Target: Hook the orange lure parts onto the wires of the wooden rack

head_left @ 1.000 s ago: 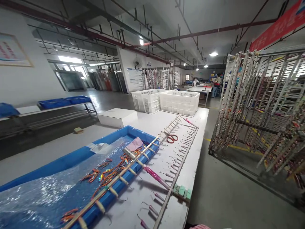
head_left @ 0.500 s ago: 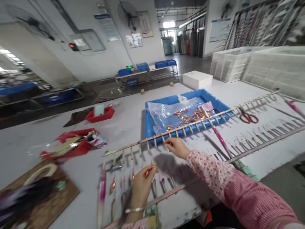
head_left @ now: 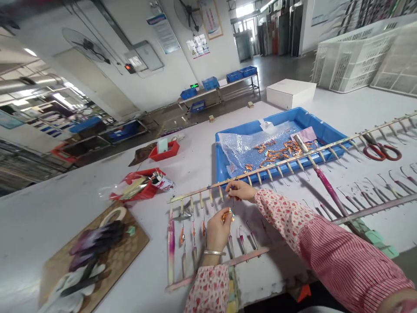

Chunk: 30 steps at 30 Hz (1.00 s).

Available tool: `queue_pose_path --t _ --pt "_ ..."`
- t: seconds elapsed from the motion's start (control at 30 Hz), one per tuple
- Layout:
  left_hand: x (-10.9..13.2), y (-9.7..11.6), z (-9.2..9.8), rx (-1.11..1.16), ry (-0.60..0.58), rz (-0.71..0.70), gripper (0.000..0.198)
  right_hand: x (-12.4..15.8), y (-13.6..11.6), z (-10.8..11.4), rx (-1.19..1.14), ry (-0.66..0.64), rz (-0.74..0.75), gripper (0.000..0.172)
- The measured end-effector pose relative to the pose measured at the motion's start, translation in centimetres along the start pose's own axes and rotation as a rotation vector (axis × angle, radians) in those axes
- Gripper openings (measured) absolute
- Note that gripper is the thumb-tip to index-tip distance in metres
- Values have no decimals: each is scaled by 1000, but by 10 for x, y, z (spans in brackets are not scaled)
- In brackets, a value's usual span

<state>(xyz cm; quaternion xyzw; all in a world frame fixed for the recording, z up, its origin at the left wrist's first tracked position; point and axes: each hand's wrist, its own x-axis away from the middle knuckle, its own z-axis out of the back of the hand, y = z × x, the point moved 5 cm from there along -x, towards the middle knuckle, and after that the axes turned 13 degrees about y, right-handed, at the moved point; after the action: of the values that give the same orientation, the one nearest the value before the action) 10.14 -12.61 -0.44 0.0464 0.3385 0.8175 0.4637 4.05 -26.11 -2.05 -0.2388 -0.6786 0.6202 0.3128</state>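
Observation:
My left hand (head_left: 219, 228) is closed around several small shiny orange fishing lures (head_left: 230, 214), their glittering ends showing past the fingertips. Just above it, my right hand (head_left: 241, 191) pinches at a thin wire hook (head_left: 233, 201) below a long bar (head_left: 210, 188) lined with pale pegs. The fingers partly hide that hook. Left of my hands, several orange lures (head_left: 181, 237) hang between the upper bar's hooks and the lower bar (head_left: 249, 256). A pink-and-white side rod (head_left: 171, 243) joins the bars at the left.
Beyond the bar, a blue tray (head_left: 224, 174) holds loose orange lures and clear plastic. Red-handled scissors (head_left: 382, 152) lie at right. Red bins (head_left: 148, 191) and a brown board (head_left: 130, 248) with gloves are at left. A white box (head_left: 289, 93) and white crates (head_left: 352, 65) stand behind.
My left hand has come up and right, closer to my right hand, with the orange lures still in it. My right hand stays at the bar. The head view has shifted.

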Motion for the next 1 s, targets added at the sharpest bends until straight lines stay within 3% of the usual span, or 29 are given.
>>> queue_pose_path --t 0.27,0.43,0.63,0.8,0.93,1.0 --pt "-3 13 -6 49 -25 -38 26 5 -4 3 -117 -26 -36 14" --pt "4 20 -12 51 -141 -171 22 6 -4 6 -34 24 8 16" --pt "-2 12 -8 48 -57 15 26 10 -6 7 -100 10 -29 17" --pt "-7 17 -6 62 -39 -24 24 8 -3 5 -117 17 -31 15" --pt "-4 18 -7 34 -54 -149 24 9 -6 6 20 32 6 19" --pt "-3 16 -5 -13 -66 -190 24 18 -17 11 206 107 151 25"
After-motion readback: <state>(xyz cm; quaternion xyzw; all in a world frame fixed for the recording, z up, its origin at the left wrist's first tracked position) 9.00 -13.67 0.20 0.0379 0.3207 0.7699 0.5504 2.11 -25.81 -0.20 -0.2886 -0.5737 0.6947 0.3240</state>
